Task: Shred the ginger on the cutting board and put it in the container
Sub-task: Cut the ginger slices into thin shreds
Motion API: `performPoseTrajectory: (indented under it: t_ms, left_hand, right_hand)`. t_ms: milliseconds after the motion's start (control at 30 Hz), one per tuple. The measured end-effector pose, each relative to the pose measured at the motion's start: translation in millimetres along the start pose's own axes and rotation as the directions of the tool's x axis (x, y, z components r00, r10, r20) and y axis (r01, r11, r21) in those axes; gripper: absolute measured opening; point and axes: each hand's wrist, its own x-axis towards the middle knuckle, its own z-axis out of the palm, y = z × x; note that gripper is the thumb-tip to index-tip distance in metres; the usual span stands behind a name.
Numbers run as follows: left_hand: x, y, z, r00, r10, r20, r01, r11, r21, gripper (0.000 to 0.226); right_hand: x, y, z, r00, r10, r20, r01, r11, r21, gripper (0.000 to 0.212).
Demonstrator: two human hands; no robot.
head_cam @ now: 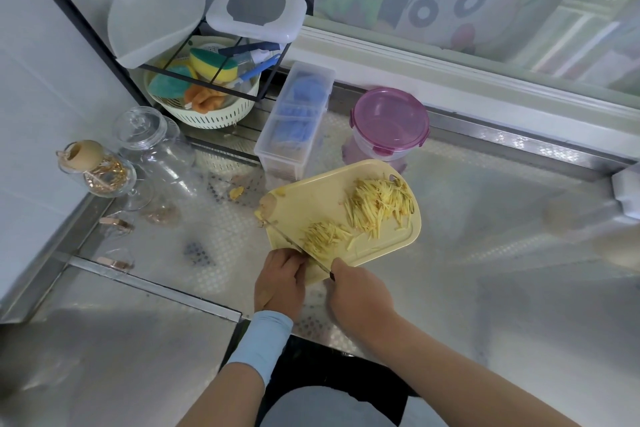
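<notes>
Plainly, on the surface (485, 218) the cutting board (311, 199) carries ginger shreds (377, 204), probably light, scatter-prone and best scooped in bunches; fingers of the right hand (360, 291) clamp the knife (289, 239), while the left hand (280, 282) curls beside the blade, its hold hidden.

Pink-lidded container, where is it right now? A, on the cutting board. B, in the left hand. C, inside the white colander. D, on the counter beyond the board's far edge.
D: the pink-lidded container stands lidded on the counter, just past the cutting board and its far edge.
</notes>
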Motion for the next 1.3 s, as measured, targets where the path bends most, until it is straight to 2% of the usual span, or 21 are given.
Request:
performPoseTrajectory:
  t_ms: [133,467,667,833,1067,1300]
  left_hand:
    - [2,9,-7,0.998,-0.023,-0.065,0.020,0.999,-0.047,0.028]
    - [9,6,-12,0.999,0.053,-0.010,-0.053,0.999,0.002,0.027]
    - [11,5,-13,0.998,0.059,-0.022,-0.059,0.998,0.014,0.028]
    - [10,4,-13,0.998,0.063,-0.009,-0.063,0.998,-0.003,0.025]
    - [9,-1,-16,0.997,0.079,0.014,-0.079,0.997,-0.006,0.023]
    - [10,0,-16,0.997,0.082,0.005,-0.081,0.997,-0.018,0.026]
  right_hand:
    - [-6,6,1,1.000,-0.007,-0.007,0.007,1.000,-0.008,0.012]
    - [10,-9,1,1.000,0.008,0.020,-0.007,1.000,-0.023,0.012]
    - [-4,1,-1,1.000,-0.028,0.003,0.028,1.000,-0.014,0.006]
    - [-2,1,7,1.000,0.007,-0.004,-0.007,1.000,-0.015,0.004]
    - [8,-13,-1,0.999,0.011,0.037,-0.010,1.000,-0.013,0.014]
    - [-8,-5,5,1.000,0.005,-0.018,-0.006,1.000,-0.005,0.005]
